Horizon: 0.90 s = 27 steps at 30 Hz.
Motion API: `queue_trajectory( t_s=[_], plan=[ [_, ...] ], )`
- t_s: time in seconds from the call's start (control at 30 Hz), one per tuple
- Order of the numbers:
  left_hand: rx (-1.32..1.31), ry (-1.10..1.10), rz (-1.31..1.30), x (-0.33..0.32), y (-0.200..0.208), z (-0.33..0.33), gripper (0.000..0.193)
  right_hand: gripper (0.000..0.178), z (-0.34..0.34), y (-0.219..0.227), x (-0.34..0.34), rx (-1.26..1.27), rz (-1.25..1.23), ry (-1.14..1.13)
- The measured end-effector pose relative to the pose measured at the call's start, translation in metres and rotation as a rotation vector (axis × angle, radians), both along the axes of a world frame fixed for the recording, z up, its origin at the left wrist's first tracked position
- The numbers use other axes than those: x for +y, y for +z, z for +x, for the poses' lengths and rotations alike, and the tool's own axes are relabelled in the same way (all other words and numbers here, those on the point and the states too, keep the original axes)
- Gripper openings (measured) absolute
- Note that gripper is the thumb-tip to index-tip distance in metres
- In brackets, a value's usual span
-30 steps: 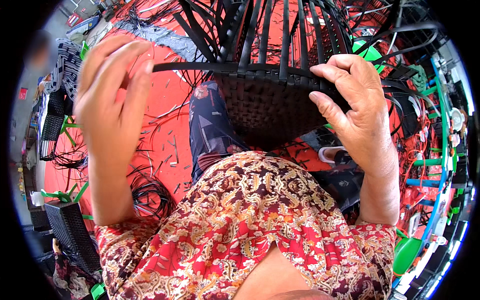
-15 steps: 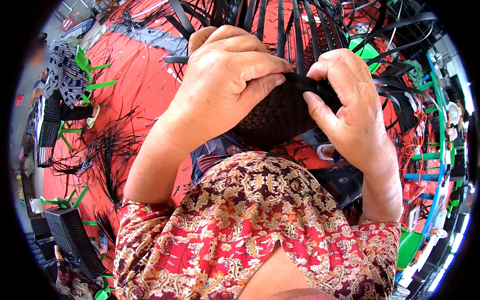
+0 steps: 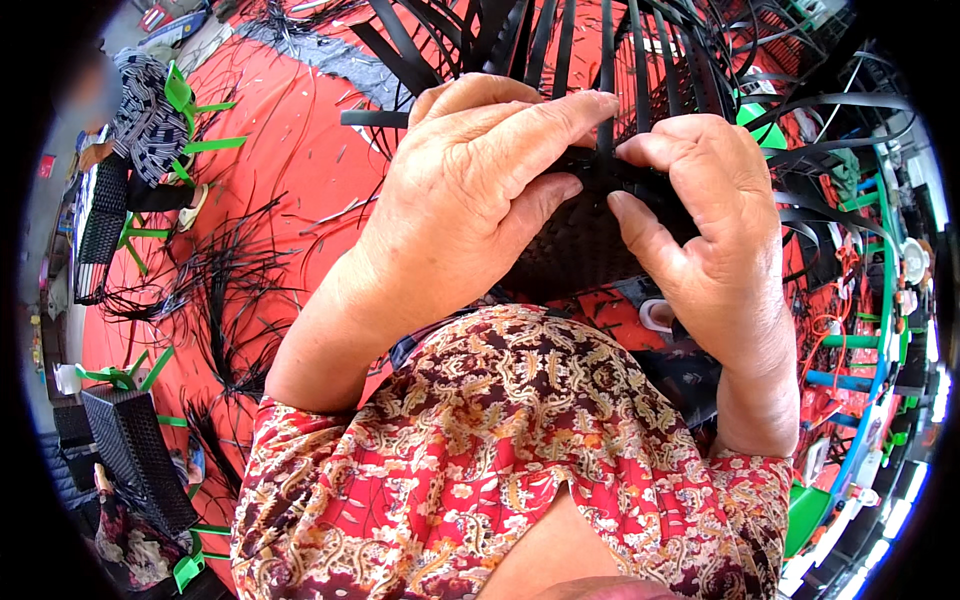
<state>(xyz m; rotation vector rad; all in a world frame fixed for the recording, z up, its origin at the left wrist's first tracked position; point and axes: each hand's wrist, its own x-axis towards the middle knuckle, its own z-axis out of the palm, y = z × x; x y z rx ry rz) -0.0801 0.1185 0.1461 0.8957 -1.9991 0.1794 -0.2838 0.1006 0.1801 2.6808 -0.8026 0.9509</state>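
In front of me is a black woven basket (image 3: 575, 255), its wall made of flat plastic strips. Long loose black strips (image 3: 606, 50) stand up and fan out from its upper edge. My left hand (image 3: 490, 170) is bent over this edge, index fingertip against an upright strip and thumb lower, by the weave. Its other fingers are partly hidden behind the strips. Just to the right, my right hand (image 3: 710, 205) curls at the same edge, thumb and index finger either side of dark strip. What lies between its fingertips is hard to make out.
Bundles of loose black strips (image 3: 225, 300) lie on the red floor covering (image 3: 330, 230). At left a person in a patterned top (image 3: 150, 115) sits by a green stool (image 3: 180, 95). Another woven basket (image 3: 135, 450) stands lower left. A blue-green frame (image 3: 885, 330) runs along the right.
My left index finger has lifted away from the thumb, up along a strip; before, the two were pinched together. The basket and both hands appear slightly lower and farther right.
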Motion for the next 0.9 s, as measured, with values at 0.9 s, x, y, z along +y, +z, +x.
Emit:
queue_trajectory(
  t_s=[0.9],
  plan=[
    [0.516,0.109,-0.464,0.023,-0.051,0.047,0.023,0.012,0.005,0.009,-0.013,-0.085,0.551,-0.015]
  ],
)
